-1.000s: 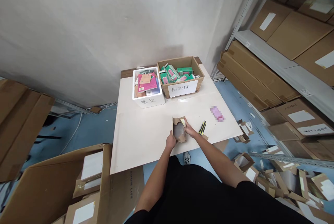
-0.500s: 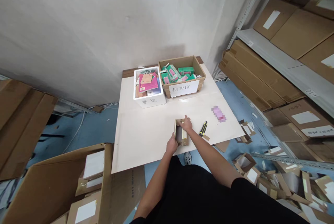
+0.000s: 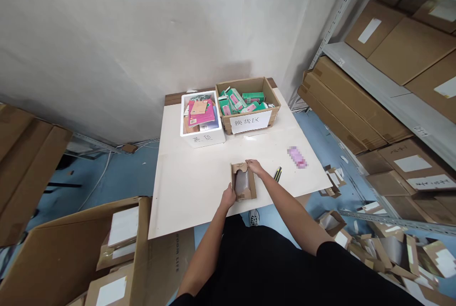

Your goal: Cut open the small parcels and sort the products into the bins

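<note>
A small brown cardboard parcel (image 3: 243,184) lies opened near the front edge of the white table (image 3: 188,182), showing something grey wrapped inside. My left hand (image 3: 228,197) grips its near left corner. My right hand (image 3: 254,167) holds the far flap at the parcel's top right. A yellow and black box cutter (image 3: 277,173) lies on the table just right of my right forearm.
At the table's back stand a white foam box (image 3: 203,137) with pink booklets and a labelled brown carton (image 3: 249,120) of green packs. A blurred pink item (image 3: 297,157) lies right. A big open carton (image 3: 71,253) stands lower left. Torn packaging litters the floor (image 3: 384,244); shelves (image 3: 377,82) hold cartons.
My right hand moved from the parcel's right side to its far flap and pulled it up. The parcel now lies wider open and shifted slightly left. The left hand kept its grip.
</note>
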A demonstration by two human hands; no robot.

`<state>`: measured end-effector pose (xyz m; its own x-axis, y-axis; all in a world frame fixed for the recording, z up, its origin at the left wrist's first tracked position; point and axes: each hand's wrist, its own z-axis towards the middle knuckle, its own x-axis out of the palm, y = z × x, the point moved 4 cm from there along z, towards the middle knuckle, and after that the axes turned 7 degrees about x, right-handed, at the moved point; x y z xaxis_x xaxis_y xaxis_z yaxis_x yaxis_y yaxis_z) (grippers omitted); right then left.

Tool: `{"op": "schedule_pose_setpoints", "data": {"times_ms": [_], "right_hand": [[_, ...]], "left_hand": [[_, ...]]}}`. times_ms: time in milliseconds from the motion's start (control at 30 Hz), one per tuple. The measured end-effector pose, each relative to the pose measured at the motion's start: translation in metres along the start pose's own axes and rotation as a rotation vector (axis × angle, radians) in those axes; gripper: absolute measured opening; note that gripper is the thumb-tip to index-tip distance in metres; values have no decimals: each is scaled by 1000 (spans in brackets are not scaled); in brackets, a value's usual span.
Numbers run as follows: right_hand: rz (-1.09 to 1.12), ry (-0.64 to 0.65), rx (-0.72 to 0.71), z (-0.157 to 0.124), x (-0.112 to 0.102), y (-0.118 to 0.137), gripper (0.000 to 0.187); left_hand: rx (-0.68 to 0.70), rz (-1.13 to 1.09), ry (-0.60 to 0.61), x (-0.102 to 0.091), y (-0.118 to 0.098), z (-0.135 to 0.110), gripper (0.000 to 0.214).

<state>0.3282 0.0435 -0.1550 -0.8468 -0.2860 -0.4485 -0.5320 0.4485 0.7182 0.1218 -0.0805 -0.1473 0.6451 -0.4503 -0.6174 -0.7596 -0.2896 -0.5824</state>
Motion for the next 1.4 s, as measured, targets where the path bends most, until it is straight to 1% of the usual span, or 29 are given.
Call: {"op": "schedule_pose_setpoints", "data": {"times_ms": [67, 133, 200, 267, 300, 333, 367, 400, 467, 500, 533, 600, 633, 667, 700, 767, 800, 833, 867, 933, 1000, 1033, 1133, 1167, 1233, 1267, 1333, 1400], "right_hand": [[116, -21, -19, -6, -1, -13, 55], [239, -62, -24, -15, -1, -32, 61], [278, -153, 13, -24, -2, -54, 67], [178, -307, 50, -32, -5, -67, 70], [102, -389, 35, -35, -6, -69, 68], [17, -457, -12, -38, -7, -66, 60], [-77, -498, -88, -41, -5, -59, 50], [-176, -508, -179, -43, -3, -51, 41], [-375, -446, -343, -47, 8, -34, 31], [-465, -396, -396, -49, 13, -28, 28], [-543, -349, -426, -52, 18, -24, 24], [-657, -279, -423, -56, 23, -21, 22], [-694, -259, -402, -57, 24, -20, 27], [-719, -250, -377, -57, 23, -20, 38], [-736, -251, -350, -56, 21, -18, 52], [-752, -261, -285, -48, 14, -13, 76], [-757, -258, -244, -42, 11, -10, 82], [-760, -240, -195, -35, 8, -7, 85], [-762, -207, -141, -27, 7, -5, 84], [-746, -125, -45, -13, 6, -1, 77], [-687, -74, 2, -2, 8, 1, 70], [-643, -67, 3, 1, 9, 2, 70], [-539, -109, -70, -2, 9, 2, 80], [-525, -143, -117, -7, 9, 0, 83], [-508, -210, -227, -21, 9, -4, 85], [-494, -237, -278, -30, 10, -7, 82], [-450, -263, -347, -48, 17, -16, 70], [-413, -240, -381, -60, 30, -26, 59]], "left_hand": [[10, -49, 6, -4, 6, 0, 52], [1, -95, 13, -5, 15, -2, 64], [-31, -169, -36, -4, 26, -3, 74], [-79, -234, -122, -3, 36, -3, 68], [-105, -251, -170, -2, 39, -2, 64], [-119, -248, -223, -3, 40, -1, 63], [-111, -223, -277, -5, 39, 0, 63], [-78, -182, -330, -7, 35, 2, 62], [58, -63, -404, -14, 21, 5, 48], [140, 10, -391, -15, 11, 7, 40], [208, 79, -340, -15, 3, 9, 35], [285, 194, -179, -10, -11, 11, 28], [301, 233, -97, -7, -15, 10, 26], [312, 258, -29, -4, -18, 9, 27], [321, 267, 22, -1, -20, 7, 30], [342, 250, 76, 5, -22, 2, 33], [351, 231, 80, 7, -22, 0, 32], [358, 214, 74, 9, -22, -3, 32], [362, 199, 63, 12, -21, -5, 33], [361, 177, 40, 16, -21, -8, 38], [335, 152, 28, 22, -20, -8, 43], [316, 139, 24, 24, -20, -8, 42], [270, 101, 16, 31, -19, -4, 26], [261, 91, 12, 33, -18, -3, 26], [248, 70, 6, 37, -16, -1, 38], [243, 58, 0, 38, -15, -1, 40], [239, 31, -17, 40, -13, 0, 35], [244, 11, -34, 39, -13, 0, 31]]}}
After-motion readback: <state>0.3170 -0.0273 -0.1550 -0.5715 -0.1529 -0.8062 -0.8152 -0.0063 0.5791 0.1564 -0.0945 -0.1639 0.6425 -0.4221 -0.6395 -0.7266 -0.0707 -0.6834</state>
